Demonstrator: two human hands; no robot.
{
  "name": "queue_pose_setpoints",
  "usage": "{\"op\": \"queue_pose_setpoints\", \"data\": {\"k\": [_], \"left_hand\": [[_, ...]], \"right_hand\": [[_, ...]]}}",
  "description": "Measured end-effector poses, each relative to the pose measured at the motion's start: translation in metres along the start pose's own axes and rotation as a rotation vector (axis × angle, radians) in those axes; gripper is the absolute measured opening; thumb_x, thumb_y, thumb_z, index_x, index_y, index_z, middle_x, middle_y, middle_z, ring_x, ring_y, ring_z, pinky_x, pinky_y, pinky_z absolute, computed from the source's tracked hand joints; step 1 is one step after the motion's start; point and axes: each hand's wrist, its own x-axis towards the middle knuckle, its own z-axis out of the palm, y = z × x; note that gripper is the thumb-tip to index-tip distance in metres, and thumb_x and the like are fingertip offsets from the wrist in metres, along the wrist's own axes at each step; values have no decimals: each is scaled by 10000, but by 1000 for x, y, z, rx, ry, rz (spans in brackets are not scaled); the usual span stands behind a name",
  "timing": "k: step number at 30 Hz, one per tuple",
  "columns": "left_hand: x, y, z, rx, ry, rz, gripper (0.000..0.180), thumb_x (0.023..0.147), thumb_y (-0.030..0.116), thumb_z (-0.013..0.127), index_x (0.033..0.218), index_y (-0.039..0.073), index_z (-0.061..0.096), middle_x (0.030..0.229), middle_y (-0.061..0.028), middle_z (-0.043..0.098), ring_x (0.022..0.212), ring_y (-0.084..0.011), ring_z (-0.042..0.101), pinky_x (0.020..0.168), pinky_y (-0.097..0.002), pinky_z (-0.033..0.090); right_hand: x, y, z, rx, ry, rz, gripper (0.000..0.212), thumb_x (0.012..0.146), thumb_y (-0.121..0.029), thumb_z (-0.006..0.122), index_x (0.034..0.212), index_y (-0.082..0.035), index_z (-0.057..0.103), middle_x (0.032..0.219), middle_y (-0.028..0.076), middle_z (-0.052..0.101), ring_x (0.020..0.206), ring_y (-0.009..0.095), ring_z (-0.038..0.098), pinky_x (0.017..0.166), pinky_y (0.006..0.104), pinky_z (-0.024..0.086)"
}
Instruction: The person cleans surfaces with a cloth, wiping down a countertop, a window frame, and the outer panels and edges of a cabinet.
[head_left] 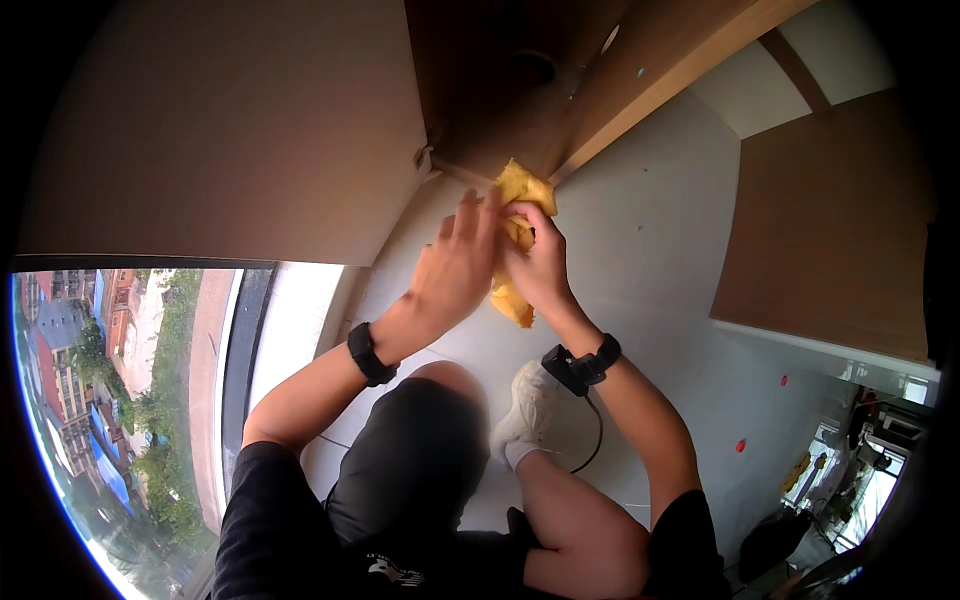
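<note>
A crumpled yellow cloth (523,185) is bunched between a person's two hands, in view just in front of the mouth of an open brown cabinet (480,115) and above a pale floor (650,240); whether it touches either cannot be told. The right hand (538,262) closes on the cloth, fingers curled and thumb side up, with yellow folds showing above and below the grip. The left hand (458,262) lies against its left side, fingers long and held near one another; whether they pinch the fabric cannot be told, as the fingertips blend into the folds.

A black band (372,355) circles the left wrist, and another (604,358) the right, where a small black device (566,371) trails a cable (600,430). Below the hands, a white shoe (525,405) rests on the floor, beside a bent leg in dark shorts (410,450).

At left, a broad brown door (240,130) stands above a window (170,400) looking out on trees and buildings. At right is a brown panel (830,230), with red spots (741,446) on the pale surface below it.
</note>
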Motion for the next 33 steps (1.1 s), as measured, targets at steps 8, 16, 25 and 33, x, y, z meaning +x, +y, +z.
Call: {"op": "queue_pose_setpoints", "data": {"k": [8, 16, 25, 33], "left_hand": [[23, -21, 7, -290, 12, -83, 500, 762, 36, 593, 1249, 92, 491, 1004, -165, 618, 832, -401, 630, 708, -455, 525], [54, -37, 3, -182, -78, -297, 385, 794, 167, 554, 1117, -43, 534, 795, -257, 647, 679, -431, 635, 653, -473, 535], [77, -62, 51, -5, -111, -180, 303, 823, 290, 570, 932, 11, 615, 832, -201, 658, 677, -353, 651, 551, -416, 525], [62, -70, 34, 202, -215, 78, 329, 798, 331, 598, 881, 12, 610, 804, -179, 644, 746, -322, 632, 654, -434, 507]], "right_hand": [[18, 1, -9, 325, -172, 89, 362, 819, -18, 621, 1169, -11, 526, 1136, 123, 590, 1061, 240, 579, 920, 316, 447], [30, 6, 3, -187, -136, -335, 680, 710, 116, 537, 1352, -22, 359, 1360, 198, 378, 1255, 372, 391, 1034, 405, 374], [42, 22, 7, -1006, -194, -615, 635, 775, -83, 649, 1325, 86, 381, 1436, 202, 295, 1324, 430, 304, 1020, 487, 391], [42, 21, 24, -490, -366, -661, 742, 698, 27, 658, 1333, 132, 289, 1376, 298, 319, 1230, 430, 419, 1007, 481, 389]]}}
